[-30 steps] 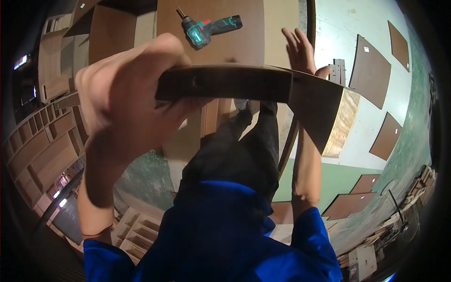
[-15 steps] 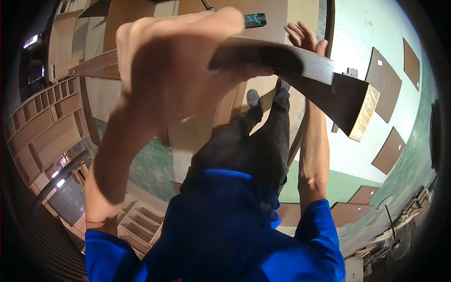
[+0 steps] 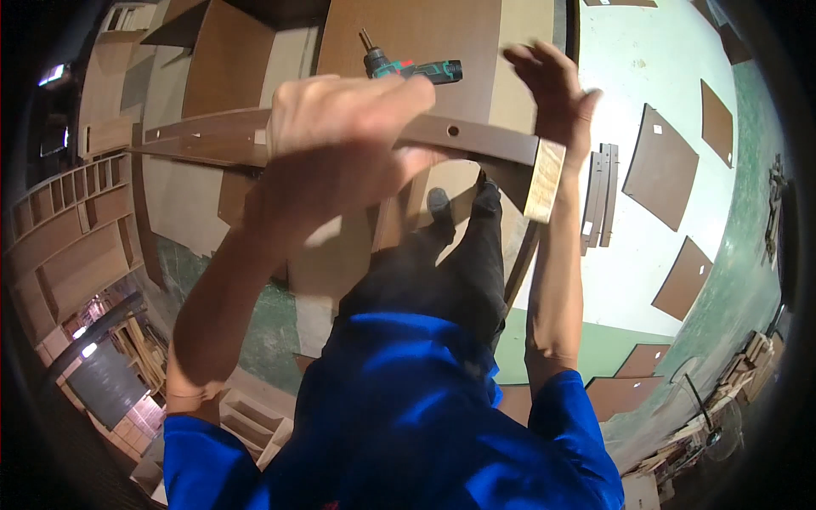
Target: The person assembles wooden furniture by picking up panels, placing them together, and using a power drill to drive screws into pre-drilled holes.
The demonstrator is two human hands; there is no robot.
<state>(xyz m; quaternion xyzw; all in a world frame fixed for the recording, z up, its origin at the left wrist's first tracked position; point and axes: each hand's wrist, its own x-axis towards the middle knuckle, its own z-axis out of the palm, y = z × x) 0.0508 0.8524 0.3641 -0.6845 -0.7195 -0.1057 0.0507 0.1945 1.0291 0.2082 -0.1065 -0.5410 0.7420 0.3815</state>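
My left hand is closed around a long brown wooden board, held up crosswise in front of me. A small round hole shows in the board's narrow edge, and pale raw wood is bare at its right end. Past that end my right hand is raised with its fingers apart, a little blurred, holding nothing. Just beyond my left hand a teal and black cordless drill lies on a brown panel, its bit pointing away; my knuckles cover part of its near edge.
On the right a white surface bears several brown panels and narrow brown strips. Upright brown boards stand at the far left. Light wooden frames are further left. Scrap wood is piled at the right.
My left hand and the board have moved lower, and the board's right end has shifted left. The drill shows more fully. My view has turned slightly to the right.
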